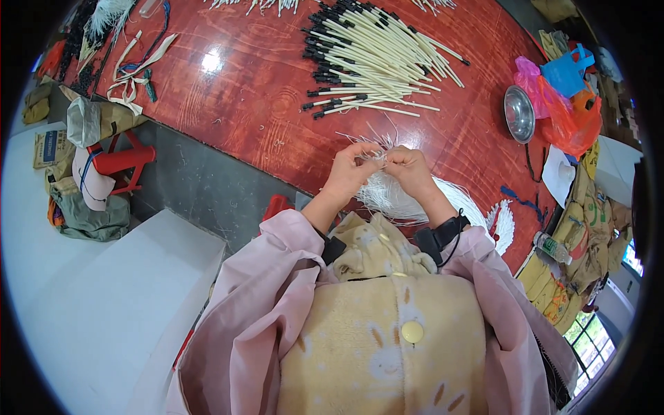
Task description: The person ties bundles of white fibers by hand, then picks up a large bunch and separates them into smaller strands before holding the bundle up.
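Note:
My left hand (pixel 348 170) and my right hand (pixel 412 173) meet at the near edge of the red table. Thumb and fingertips of both are pinched together on thin white strings (pixel 377 153), whose loose ends stick up between them. Exactly how the strands pass from one hand to the other is too fine to make out. Below my hands lies a thick bundle of white strings (pixel 391 196), which runs off to the right behind my right wrist. Beyond my hands is a heap of cream-coloured sticks (pixel 394 55) with black ends.
The red wooden table (pixel 235 90) bears cloth strips (pixel 131 79) at far left. At right are a metal bowl (pixel 519 114), plastic bags (pixel 570 117), a blue cord (pixel 522 202) and a plastic bottle (pixel 552 247). A red stool (pixel 128 160) and white box (pixel 124 297) stand left.

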